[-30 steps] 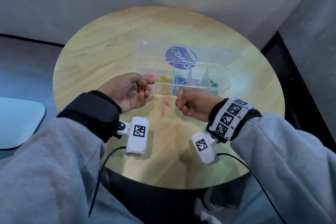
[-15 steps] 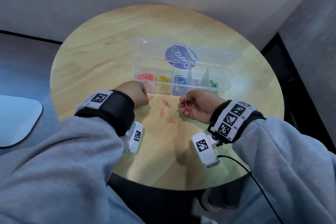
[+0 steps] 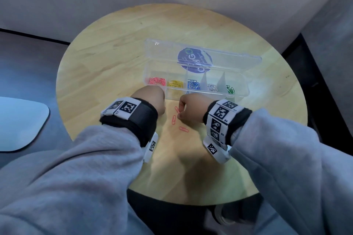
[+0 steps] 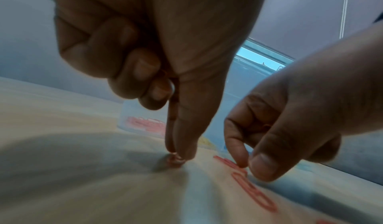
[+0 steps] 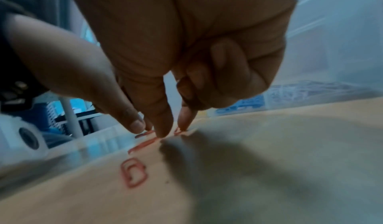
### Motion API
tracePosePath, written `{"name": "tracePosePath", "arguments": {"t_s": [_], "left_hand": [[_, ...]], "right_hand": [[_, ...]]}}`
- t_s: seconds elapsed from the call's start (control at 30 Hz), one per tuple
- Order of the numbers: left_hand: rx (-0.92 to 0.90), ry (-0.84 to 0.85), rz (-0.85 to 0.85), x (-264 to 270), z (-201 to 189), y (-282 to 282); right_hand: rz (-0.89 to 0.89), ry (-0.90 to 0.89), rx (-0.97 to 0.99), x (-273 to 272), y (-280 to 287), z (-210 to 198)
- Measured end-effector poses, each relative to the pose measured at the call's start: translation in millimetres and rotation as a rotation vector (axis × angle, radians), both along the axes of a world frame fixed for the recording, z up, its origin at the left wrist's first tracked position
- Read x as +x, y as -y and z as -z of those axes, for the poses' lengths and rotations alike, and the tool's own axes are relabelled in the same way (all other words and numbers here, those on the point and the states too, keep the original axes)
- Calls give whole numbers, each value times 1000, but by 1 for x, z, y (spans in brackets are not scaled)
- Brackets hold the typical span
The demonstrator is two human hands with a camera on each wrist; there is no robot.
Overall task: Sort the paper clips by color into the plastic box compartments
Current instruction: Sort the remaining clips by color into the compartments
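A clear plastic box lies open on the round table, its compartments holding red, yellow, blue, silver and green clips. Three loose red paper clips lie just in front of it, between my hands. My left hand has its fingers curled, and its thumb and forefinger pinch a red clip against the tabletop. More red wire shows inside its curled fingers. My right hand reaches down beside it, thumb and forefinger closing on another red clip. Its other fingers are curled.
The box's lid with a round blue sticker lies flat behind the compartments. The wooden table is round, with its front edge near my lap. A pale blue seat stands to the left, below the table.
Both hands turned palm down and dropped to the table. The left hand came back from the red compartment to the loose clips. One more red clip now lies on the table near the right hand.
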State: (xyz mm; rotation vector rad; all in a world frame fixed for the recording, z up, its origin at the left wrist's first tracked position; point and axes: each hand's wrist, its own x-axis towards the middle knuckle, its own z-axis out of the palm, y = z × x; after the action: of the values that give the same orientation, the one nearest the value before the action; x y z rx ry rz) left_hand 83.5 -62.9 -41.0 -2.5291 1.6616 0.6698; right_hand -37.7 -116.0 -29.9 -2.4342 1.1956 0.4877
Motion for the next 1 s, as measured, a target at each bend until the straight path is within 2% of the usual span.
{"name": "tracePosePath", "arguments": {"t_s": [0.1, 0.27, 0.37, 0.73, 0.8, 0.87, 1.0], "left_hand": [[9, 6, 22, -2, 1, 1], [10, 19, 61, -6, -1, 1], [27, 18, 74, -8, 0, 1], [112, -67, -14, -7, 1, -5], [105, -149, -29, -5, -6, -7], [84, -289, -32, -1, -15, -7], [-18, -692, -124, 4, -33, -10]], "right_hand": [[-77, -35, -30, 3, 0, 2], [-85, 52, -53, 0, -3, -1], [-101, 28, -33, 0, -2, -4], [-125, -72, 94, -11, 1, 1], [-83, -48, 152, -16, 3, -1], [16, 50, 244, -24, 5, -2], [424, 501, 720, -42, 10, 0]]}}
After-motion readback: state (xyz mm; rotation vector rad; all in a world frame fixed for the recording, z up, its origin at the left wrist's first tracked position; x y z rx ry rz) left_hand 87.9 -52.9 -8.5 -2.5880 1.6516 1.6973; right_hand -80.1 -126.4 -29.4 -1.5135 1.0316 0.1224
